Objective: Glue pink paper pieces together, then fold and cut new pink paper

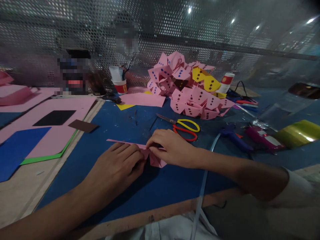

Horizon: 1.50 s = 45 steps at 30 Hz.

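A folded piece of pink paper (pixel 158 160) with a long thin strip along its far edge lies on the blue table surface in front of me. My left hand (pixel 125 159) is curled over its left part, fingers closed on it. At the paper's upper edge, my right hand (pixel 165 145) pinches with thumb and fingertips. Both hands cover much of the paper, so its full shape is hidden. Just beyond my right hand lie scissors (pixel 178 126) with one yellow and one red handle loop, blades pointing left.
Pink and yellow folded paper pieces (pixel 180 75) with dark dots are heaped at the back. A blue glue gun (pixel 236 136) and a magenta device (pixel 263 137) lie right. Coloured sheets (pixel 60 100) cover the left side. A cup (pixel 120 86) holds tools near the perforated metal screen (pixel 160 30).
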Tool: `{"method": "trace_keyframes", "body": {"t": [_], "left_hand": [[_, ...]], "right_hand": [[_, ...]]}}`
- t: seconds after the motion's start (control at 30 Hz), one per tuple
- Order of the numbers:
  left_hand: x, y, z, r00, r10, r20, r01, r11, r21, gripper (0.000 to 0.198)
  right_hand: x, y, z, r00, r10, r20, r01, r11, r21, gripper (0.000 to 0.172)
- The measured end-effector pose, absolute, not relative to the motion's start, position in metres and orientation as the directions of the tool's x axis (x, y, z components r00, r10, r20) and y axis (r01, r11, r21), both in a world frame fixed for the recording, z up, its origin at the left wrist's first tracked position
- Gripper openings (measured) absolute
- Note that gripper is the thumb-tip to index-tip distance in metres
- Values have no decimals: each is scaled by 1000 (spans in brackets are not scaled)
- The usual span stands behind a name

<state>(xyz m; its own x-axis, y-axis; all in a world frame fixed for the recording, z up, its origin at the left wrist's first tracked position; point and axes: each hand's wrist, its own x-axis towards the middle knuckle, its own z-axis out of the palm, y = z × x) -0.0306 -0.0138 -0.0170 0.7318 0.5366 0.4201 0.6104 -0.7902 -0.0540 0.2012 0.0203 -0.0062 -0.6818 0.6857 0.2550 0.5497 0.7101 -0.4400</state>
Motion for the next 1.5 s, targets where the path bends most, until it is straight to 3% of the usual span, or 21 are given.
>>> {"method": "trace_keyframes", "body": {"t": [0.73, 1.5], "left_hand": [[-35, -7, -21, 620, 692, 370, 658, -715, 235, 15], [-36, -5, -23, 611, 724, 319, 696, -684, 219, 14]], "right_hand": [[200, 25, -8, -670, 714, 204, 502, 638, -584, 10], [193, 25, -10, -620, 769, 158, 589, 589, -554, 10]]}}
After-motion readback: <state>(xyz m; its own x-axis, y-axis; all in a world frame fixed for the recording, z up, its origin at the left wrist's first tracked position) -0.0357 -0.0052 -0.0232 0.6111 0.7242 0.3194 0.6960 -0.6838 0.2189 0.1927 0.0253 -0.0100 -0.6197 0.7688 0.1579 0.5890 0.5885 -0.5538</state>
